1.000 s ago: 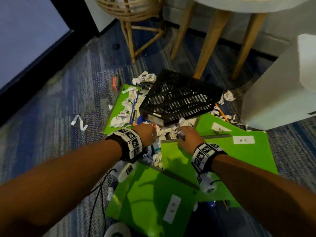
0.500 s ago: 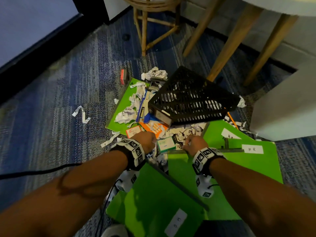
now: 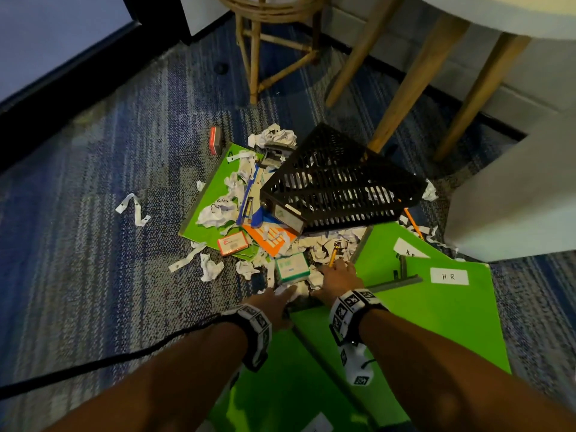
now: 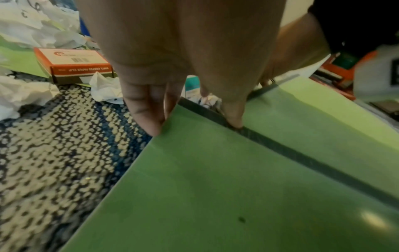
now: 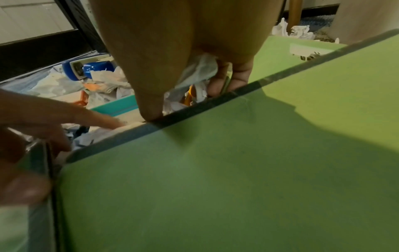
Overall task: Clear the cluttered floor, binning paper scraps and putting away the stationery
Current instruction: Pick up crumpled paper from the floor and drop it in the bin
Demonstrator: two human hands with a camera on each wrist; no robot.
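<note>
Since half a second ago the pile has been left as it lay, while both hands have been drawn nearer together at the grey edges of the green folders. The left hand (image 3: 274,302) is now laid with straight fingers (image 4: 146,117) touching the corner of the nearest folder (image 4: 237,196), nothing being gripped. The right hand (image 3: 336,277) is set at the grey edge of the "HR" folder (image 3: 436,310); its thumb is pressed on that edge, and its curled fingers (image 5: 228,80) are seen among paper scraps (image 3: 324,244), though whether a scrap is held cannot be told. Just beyond the fingertips a teal box (image 3: 292,267) and a pencil (image 3: 334,253) lie in the scraps. Farther out, a red clip box (image 3: 233,243), an orange sheet (image 3: 271,236), a blue stapler (image 3: 249,201) and more crumpled paper rest on a third folder (image 3: 205,210). A black mesh tray (image 3: 339,185), tipped over the heap, hides part of it. To the left, loose strips (image 3: 132,208) and a red eraser (image 3: 215,140) lie on the carpet (image 3: 109,275).
</note>
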